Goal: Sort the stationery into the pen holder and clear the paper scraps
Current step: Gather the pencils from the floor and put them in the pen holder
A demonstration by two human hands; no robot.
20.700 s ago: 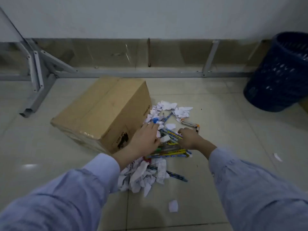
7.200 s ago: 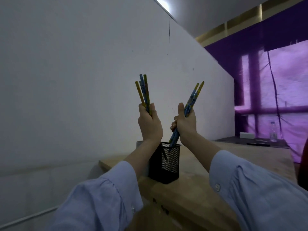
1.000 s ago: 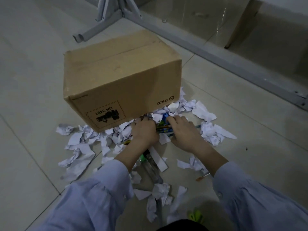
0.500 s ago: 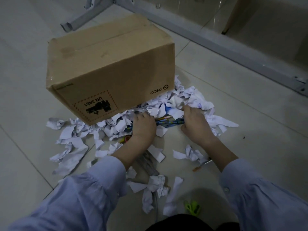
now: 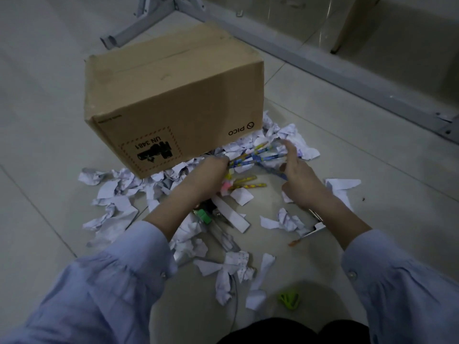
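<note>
**Q:** How are you getting the pencils out of that mess?

**Me:** Everything's on the floor against the cardboard box (image 5: pixel 173 100), scraps (image 5: pixel 116 207) all round its front. My left hand (image 5: pixel 211 175) is closed on a pencil bundle (image 5: pixel 258 155) just below the box; my right hand (image 5: pixel 298 177) is half-open, one pencil pinched. I'd gather parallel and shake scraps off.

Matt cardboard box (image 5: pixel 173 95); crumpled paper scraps (image 5: pixel 116 209); glossy floor tiles (image 5: pixel 37 120).

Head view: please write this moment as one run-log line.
left hand: gripping pencils | right hand: gathering pencils | paper scraps: on floor | box: tilted
</note>
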